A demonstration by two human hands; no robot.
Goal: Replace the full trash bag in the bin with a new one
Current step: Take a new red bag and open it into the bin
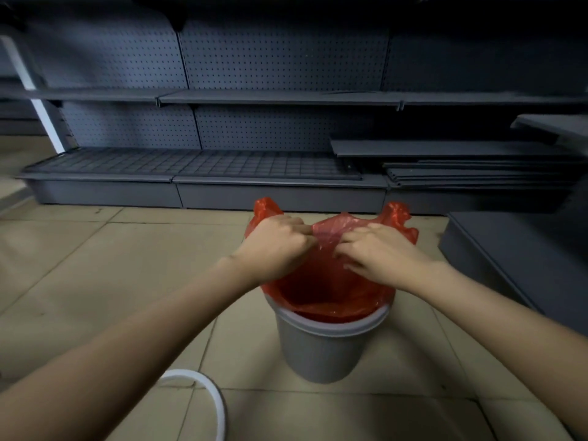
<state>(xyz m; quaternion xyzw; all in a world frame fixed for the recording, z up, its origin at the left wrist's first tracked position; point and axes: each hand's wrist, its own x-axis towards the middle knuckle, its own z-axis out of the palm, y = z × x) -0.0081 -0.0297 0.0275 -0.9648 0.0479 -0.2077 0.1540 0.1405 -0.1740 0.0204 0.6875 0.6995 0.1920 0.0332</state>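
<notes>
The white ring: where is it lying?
In the head view, the white ring lies on the floor tiles, lower left of the grey bin.

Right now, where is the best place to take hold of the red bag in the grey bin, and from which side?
Take the red bag by its two handle ears, which stick up past the far rim of the grey bin. Come from above, one grip per ear. The left hand and right hand now pinch the thin film between them, which seems likelier to tear.

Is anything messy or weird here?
A white ring lies loose on the floor beside the gray bin. Some shelf boards are stacked flat at right instead of mounted. Nothing is spilled.
</notes>
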